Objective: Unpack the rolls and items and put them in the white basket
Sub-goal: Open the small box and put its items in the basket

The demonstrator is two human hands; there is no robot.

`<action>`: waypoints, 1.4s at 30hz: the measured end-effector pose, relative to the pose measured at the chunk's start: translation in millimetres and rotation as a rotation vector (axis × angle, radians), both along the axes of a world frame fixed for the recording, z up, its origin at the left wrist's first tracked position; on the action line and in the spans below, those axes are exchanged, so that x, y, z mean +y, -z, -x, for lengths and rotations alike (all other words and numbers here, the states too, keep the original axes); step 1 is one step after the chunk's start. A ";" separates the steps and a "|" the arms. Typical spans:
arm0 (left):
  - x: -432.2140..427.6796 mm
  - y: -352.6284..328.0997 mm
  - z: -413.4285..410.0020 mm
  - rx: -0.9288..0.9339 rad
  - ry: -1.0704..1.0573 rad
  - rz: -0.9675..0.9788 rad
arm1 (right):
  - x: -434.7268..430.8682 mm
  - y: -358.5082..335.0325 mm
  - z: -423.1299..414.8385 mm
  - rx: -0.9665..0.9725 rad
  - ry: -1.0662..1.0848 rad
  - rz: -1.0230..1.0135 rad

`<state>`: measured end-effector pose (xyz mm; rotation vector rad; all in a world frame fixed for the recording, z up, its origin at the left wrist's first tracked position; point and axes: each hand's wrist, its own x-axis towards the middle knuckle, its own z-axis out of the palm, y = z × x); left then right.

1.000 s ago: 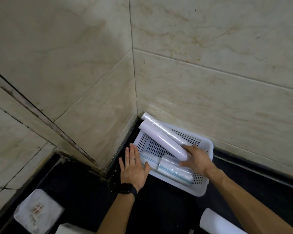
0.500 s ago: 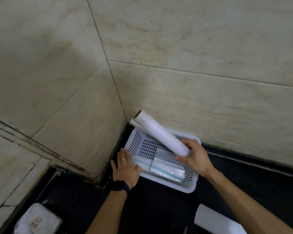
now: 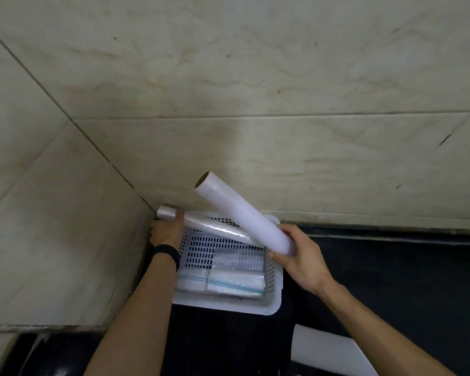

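Note:
The white perforated basket (image 3: 228, 305) sits on a black counter in the corner of two tiled walls. My right hand (image 3: 300, 257) grips the near end of a white roll (image 3: 242, 213), tilted up above the basket with its open end toward the wall. My left hand (image 3: 166, 230) holds the far left end of a shiny film roll (image 3: 215, 226) that lies across the basket's back rim. Clear zip bags with blue strips (image 3: 223, 280) lie in the basket's front half.
Beige marble tile walls (image 3: 255, 104) close the corner behind and to the left of the basket. Another white roll (image 3: 329, 351) lies on the black counter at the lower right. A black band is on my left wrist.
My right hand lifted the white roll up off the basket. My left hand moved from the counter beside the basket to the far end of the film roll. The camera swung left.

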<state>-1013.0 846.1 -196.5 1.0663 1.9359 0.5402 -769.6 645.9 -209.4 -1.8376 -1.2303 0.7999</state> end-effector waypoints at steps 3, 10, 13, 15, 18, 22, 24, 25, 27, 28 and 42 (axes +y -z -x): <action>10.7 4.9 2.4 -0.088 -0.080 -0.067 | -1.9 3.4 2.2 -0.017 -0.040 0.037; 1.6 1.8 16.3 -0.168 -0.168 -0.150 | 9.5 -3.8 0.3 -0.130 -0.077 0.036; -10.5 1.8 25.9 -0.184 -0.188 -0.120 | 37.6 -11.0 10.5 -0.213 -0.116 0.017; -14.6 3.1 32.9 -0.257 -0.196 -0.114 | 61.1 -12.6 21.1 -0.282 -0.181 0.016; -18.6 5.0 38.4 -0.344 -0.158 -0.113 | 89.0 -5.3 36.0 -0.368 -0.278 0.063; -22.8 11.5 43.0 -0.362 -0.134 -0.119 | 102.7 14.7 45.5 -0.404 -0.334 0.121; -21.2 14.4 43.6 -0.326 -0.122 -0.137 | 104.1 21.8 45.1 -0.491 -0.356 0.071; -19.8 15.1 43.7 -0.322 -0.112 -0.138 | 103.6 23.6 44.3 -0.547 -0.363 0.044; -17.2 15.3 43.1 -0.330 -0.098 -0.121 | 99.4 25.9 42.5 -0.609 -0.352 0.019; -16.9 15.8 43.2 -0.342 -0.095 -0.114 | 95.8 27.1 41.5 -0.619 -0.331 0.017; -24.0 16.5 29.4 -0.439 -0.332 -0.120 | 66.8 38.0 39.5 -0.877 -0.421 0.204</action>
